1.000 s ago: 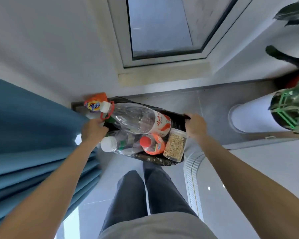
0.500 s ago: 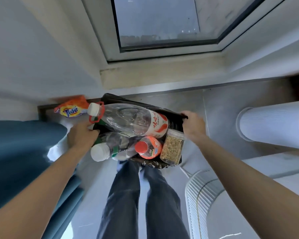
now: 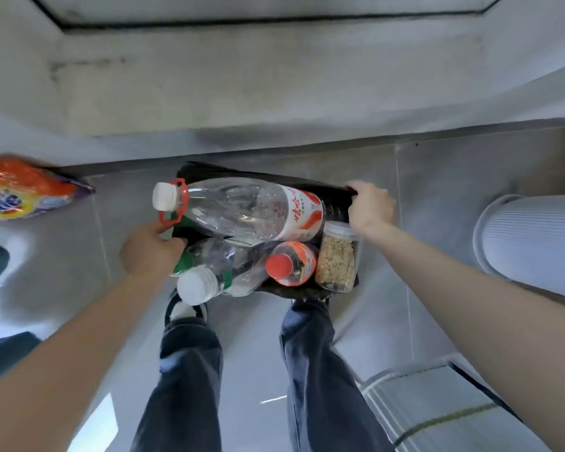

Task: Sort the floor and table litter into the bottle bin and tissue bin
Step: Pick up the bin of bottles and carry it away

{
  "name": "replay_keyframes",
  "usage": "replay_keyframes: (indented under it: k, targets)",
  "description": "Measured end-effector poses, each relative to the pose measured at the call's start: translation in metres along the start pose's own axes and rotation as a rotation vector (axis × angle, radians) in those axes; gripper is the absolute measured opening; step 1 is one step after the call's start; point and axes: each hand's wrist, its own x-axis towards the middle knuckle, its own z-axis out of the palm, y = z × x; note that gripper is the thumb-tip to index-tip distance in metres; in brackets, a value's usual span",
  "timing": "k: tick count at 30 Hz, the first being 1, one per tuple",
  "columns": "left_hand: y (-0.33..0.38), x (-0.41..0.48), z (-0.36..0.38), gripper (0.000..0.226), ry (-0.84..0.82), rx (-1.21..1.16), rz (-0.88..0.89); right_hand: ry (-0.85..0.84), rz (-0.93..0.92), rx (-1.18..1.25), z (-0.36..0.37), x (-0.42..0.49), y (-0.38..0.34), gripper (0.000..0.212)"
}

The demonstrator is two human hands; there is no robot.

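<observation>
Orange detergent bag [image 3: 17,190] now sits farther left of the left hand [image 3: 150,249] than a moment ago. That hand grips the left rim of the black-lined bottle bin [image 3: 335,195], fingers curled. Between the hands, the bin holds a large clear bottle [image 3: 242,208] lying across the top, a white-capped bottle [image 3: 216,275], a red-capped bottle [image 3: 291,264] and a grain jar [image 3: 336,256]. The right hand [image 3: 371,205] clutches the bin's right rim.

I see the bottle bin [image 3: 335,201], black-lined and heaped full. A large clear bottle [image 3: 242,208] lies across its top, white cap and red carry ring past the bin's left side. Along the bin's near edge sit a smaller white-capped bottle [image 3: 217,278], an orange-capped bottle [image 3: 292,263] and a grain jar [image 3: 336,257].
</observation>
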Motion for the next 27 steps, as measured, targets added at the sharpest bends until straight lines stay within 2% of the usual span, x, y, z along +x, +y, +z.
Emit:
replay_keyframes:
  k: [7,12,15,20,25,27]
  targets:
    - [0.026,0.029,0.094,0.039,0.013,-0.047,-0.033,0.024,0.014,-0.076,0.033,0.087,0.037,0.049]
    - [0.040,0.031,0.119,0.032,0.027,-0.118,-0.043,0.118,-0.011,-0.098,0.028,0.119,0.041,0.054]
    - [0.052,0.030,0.126,0.023,0.021,-0.191,-0.062,0.085,-0.002,-0.065,0.015,0.132,0.040,0.053]
    - [0.083,0.028,0.143,0.040,-0.102,-0.350,-0.065,0.065,0.038,0.073,-0.003,0.134,0.047,0.045]
    - [0.103,0.023,0.160,0.052,-0.200,-0.389,-0.054,0.126,-0.079,0.056,-0.013,0.119,0.057,0.042]
    - [0.106,0.017,0.157,0.049,-0.250,-0.410,-0.056,0.147,-0.111,0.073,-0.013,0.111,0.060,0.040]
